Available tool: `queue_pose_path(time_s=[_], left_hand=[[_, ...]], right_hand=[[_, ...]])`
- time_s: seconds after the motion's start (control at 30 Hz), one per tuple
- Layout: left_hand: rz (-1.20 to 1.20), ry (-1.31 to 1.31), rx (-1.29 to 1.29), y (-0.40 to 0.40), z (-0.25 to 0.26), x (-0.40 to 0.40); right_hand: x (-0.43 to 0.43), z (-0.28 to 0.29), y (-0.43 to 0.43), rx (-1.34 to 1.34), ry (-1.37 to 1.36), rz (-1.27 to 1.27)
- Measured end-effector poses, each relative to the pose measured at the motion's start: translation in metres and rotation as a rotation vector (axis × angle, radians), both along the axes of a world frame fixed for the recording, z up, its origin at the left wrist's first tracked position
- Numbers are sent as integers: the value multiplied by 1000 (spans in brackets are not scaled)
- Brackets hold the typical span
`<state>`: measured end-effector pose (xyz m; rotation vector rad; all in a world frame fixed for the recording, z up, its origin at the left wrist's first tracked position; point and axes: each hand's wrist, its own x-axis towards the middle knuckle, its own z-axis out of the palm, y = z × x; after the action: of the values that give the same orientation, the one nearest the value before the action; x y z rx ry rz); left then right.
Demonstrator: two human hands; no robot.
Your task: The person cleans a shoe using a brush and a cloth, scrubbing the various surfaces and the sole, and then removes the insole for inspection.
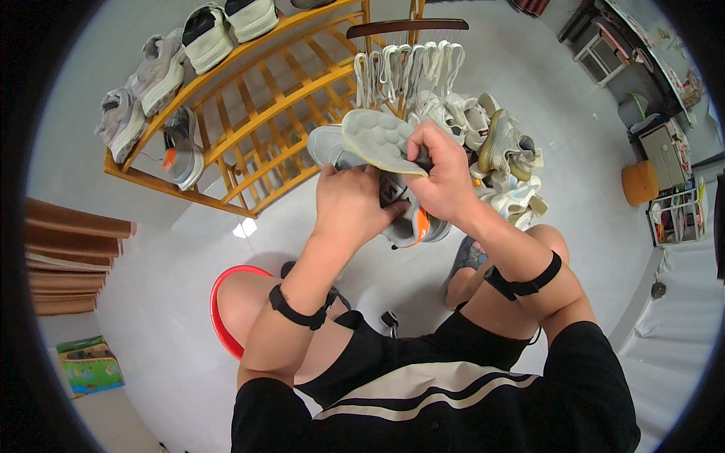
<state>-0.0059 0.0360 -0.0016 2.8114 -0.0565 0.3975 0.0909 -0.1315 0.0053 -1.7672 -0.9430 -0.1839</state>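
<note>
My left hand (352, 198) grips a grey sneaker (329, 146) with an orange patch at its heel, held in the air above the floor. Its toe points away from me, and the tongue shows near my left thumb. Pinched in my right hand (442, 164) is a grey insole (376, 136) with a bumpy surface and a yellowish edge. The insole lies above the front of the sneaker, partly covering it. Whether any of it is still inside the shoe cannot be told, as my fingers hide the opening.
A wooden shoe rack (277, 107) with several sneakers stands ahead on the left. White shoelaces (408, 71) hang from a dark hanger (408, 27). Several pale shoes (504, 147) are heaped on the floor beyond my right hand. By my left knee shows a red rim (214, 306).
</note>
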Motion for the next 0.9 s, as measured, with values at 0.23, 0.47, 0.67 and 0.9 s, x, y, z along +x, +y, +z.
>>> queue_pose_path(time_s=[0.23, 0.47, 0.67, 0.9], left_hand=[[-7, -95, -278, 29, 18, 12], [544, 42, -336, 121, 9, 8], [534, 308, -536, 91, 25, 10], [165, 503, -1497, 39, 26, 10]], right_hand=[[7, 6, -10, -108, 143, -9], [11, 9, -21, 88, 495, 195], [13, 8, -29, 198, 439, 101], [10, 13, -24, 329, 461, 136]])
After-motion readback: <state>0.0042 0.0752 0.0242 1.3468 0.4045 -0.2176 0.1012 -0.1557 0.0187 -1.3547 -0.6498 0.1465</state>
